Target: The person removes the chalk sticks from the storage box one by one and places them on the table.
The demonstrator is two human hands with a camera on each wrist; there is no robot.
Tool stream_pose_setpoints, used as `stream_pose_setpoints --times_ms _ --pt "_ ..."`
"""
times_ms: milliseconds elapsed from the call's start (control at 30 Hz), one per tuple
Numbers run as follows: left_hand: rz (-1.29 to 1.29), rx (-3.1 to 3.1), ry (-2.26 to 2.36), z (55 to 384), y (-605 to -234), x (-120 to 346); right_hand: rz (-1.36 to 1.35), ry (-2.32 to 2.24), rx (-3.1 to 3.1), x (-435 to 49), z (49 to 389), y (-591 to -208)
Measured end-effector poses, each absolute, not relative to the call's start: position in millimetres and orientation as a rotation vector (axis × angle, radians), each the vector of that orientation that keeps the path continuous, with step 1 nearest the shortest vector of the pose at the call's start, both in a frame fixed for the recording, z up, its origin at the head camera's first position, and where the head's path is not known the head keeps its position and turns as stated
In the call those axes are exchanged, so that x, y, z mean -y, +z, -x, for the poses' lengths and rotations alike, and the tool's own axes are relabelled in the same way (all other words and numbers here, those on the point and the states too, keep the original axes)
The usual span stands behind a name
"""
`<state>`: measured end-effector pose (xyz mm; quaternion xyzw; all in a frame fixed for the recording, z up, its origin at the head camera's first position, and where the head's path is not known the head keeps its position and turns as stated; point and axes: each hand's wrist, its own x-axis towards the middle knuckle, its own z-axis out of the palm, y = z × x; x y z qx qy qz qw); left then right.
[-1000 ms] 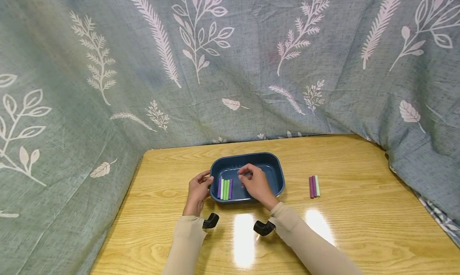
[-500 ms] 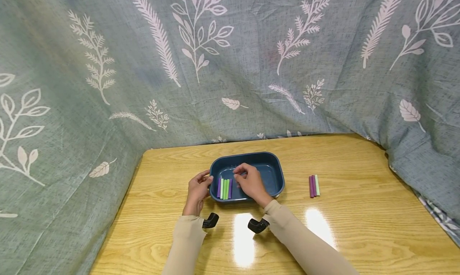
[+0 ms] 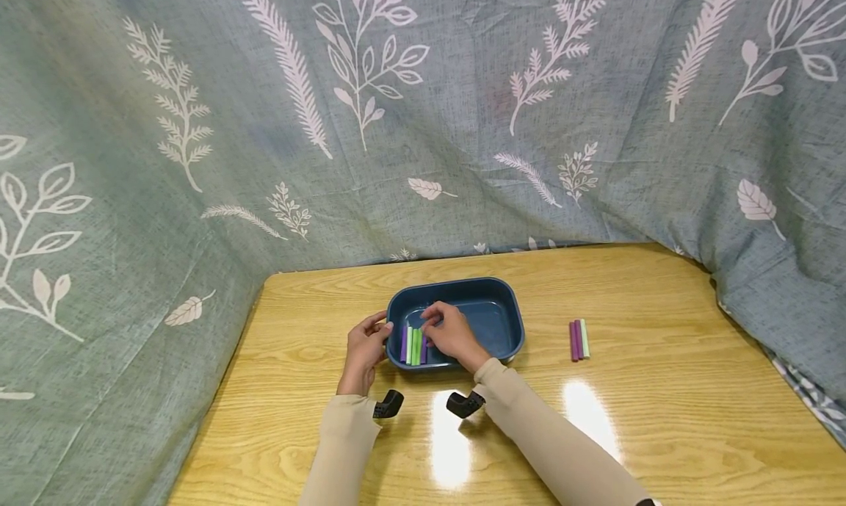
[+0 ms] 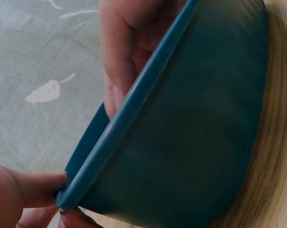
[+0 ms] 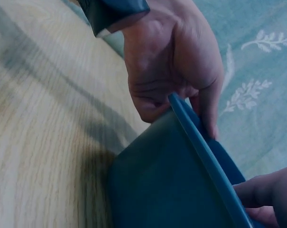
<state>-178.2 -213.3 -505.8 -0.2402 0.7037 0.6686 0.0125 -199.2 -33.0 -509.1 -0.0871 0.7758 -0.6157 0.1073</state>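
Observation:
My left hand (image 3: 362, 353) grips the left end of a dark blue rectangular bin (image 3: 492, 330), thumb inside the rim, fingers outside. Upright on the table, the bin holds a row of chalk-like sticks at its left end: a purple stick (image 3: 404, 344), a pale green stick (image 3: 409, 347), green sticks (image 3: 416, 348) and another purple stick (image 3: 424, 355). My right hand (image 3: 454, 335) is inside the bin, fingers bent, with its thumb and fingertips at the top of that right-hand purple stick. Whether it pinches the stick is unclear; the bin wall (image 5: 167, 180) hides the fingertips in the right wrist view.
Right of the bin, two dark purple sticks (image 3: 575, 342) and a pale green stick (image 3: 584, 338) lie side by side on the wooden table (image 3: 661, 388). A patterned grey-green curtain (image 3: 463, 124) hangs behind and to the left. Black wrist mounts stick out below both hands.
Inside the bin, my right hand has moved left, up to the row of sticks. My left hand keeps its grip on the rim, and the bin has stayed in place.

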Motion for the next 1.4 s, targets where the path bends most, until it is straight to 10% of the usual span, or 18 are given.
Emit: stream_pose_setpoints --times_ms 1400 --pt "0.698 -2.193 2.109 175.4 -504.5 211.9 0.270 -1.425 -2.443 30.1 197.3 -511.8"
